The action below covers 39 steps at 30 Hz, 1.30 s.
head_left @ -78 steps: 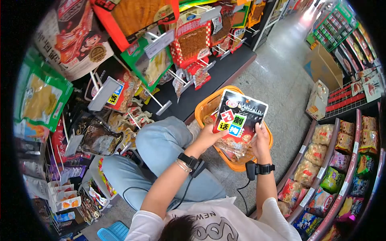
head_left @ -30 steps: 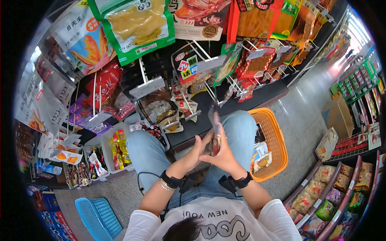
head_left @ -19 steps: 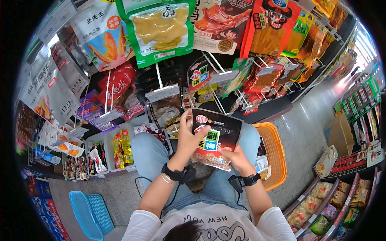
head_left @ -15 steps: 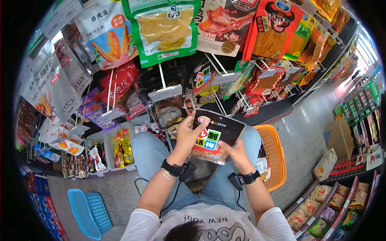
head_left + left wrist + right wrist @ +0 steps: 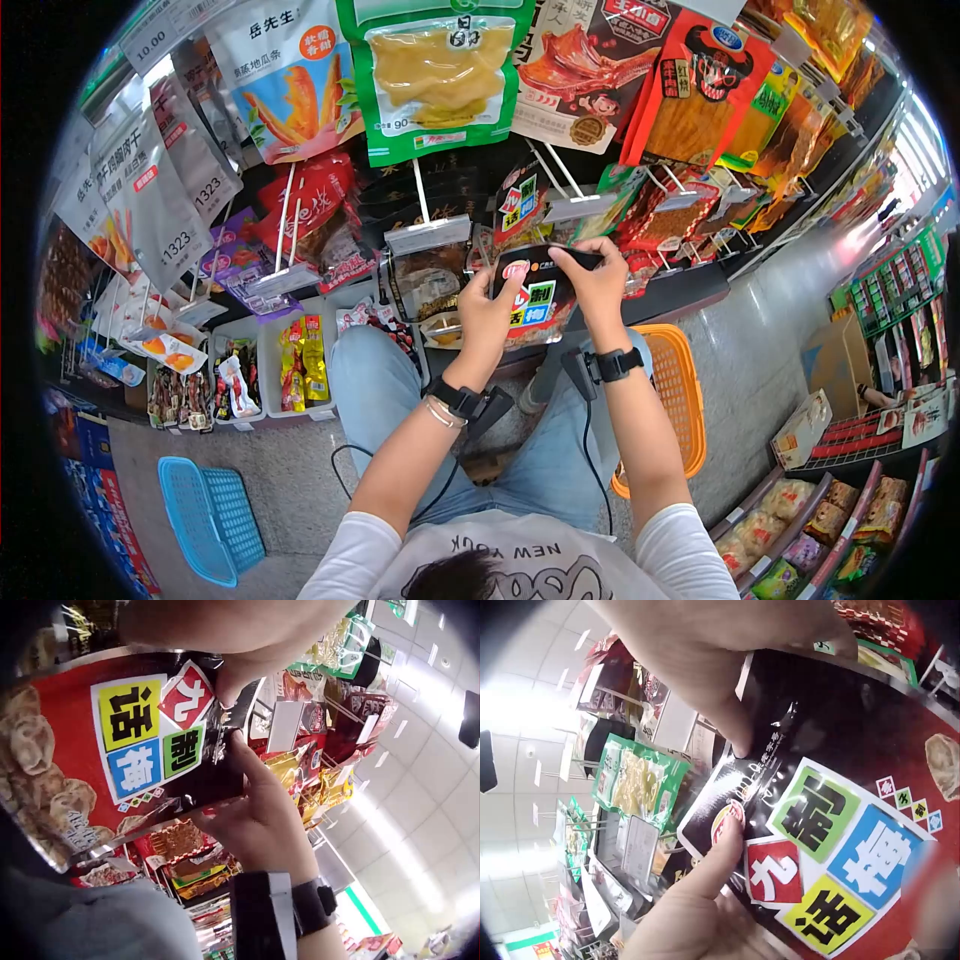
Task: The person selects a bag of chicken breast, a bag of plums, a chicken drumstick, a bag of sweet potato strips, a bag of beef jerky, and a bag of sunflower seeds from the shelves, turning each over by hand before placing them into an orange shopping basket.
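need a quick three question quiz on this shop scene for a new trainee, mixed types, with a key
1. What do the left hand and the right hand both hold?
2. True or false: the blue basket hangs from the left hand.
3. What colour is the basket nearest the right leg? a) green b) orange c) white

Key:
1. A snack bag
2. False; it is on the floor.
3. b
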Each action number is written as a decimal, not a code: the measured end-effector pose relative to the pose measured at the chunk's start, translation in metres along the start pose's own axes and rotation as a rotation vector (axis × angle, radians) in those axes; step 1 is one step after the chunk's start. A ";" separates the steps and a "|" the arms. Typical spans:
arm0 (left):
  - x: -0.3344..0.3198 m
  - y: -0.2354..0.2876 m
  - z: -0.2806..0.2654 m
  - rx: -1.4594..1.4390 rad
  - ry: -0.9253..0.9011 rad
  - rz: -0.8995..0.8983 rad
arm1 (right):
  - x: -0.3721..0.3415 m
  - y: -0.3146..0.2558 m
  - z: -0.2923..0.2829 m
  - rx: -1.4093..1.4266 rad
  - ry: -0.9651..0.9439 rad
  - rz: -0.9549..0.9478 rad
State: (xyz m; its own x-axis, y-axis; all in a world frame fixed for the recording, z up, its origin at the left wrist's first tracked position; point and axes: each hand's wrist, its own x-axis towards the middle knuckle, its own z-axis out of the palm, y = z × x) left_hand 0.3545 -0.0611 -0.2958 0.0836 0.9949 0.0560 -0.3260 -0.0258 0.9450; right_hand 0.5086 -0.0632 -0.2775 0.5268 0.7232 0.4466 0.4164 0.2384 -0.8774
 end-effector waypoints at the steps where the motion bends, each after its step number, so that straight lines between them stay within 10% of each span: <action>1: 0.004 0.002 0.005 0.013 0.009 0.003 | 0.007 0.002 0.001 0.011 0.008 -0.015; 39: 0.080 0.003 0.052 -0.162 0.232 0.260 | 0.070 0.023 0.024 0.110 -0.183 -0.215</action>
State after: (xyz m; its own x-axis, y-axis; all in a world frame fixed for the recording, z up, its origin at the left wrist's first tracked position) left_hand 0.4091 0.0134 -0.2721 -0.2306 0.9533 0.1953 -0.4542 -0.2829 0.8448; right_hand 0.5371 0.0083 -0.2705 0.2889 0.7506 0.5943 0.4159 0.4608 -0.7841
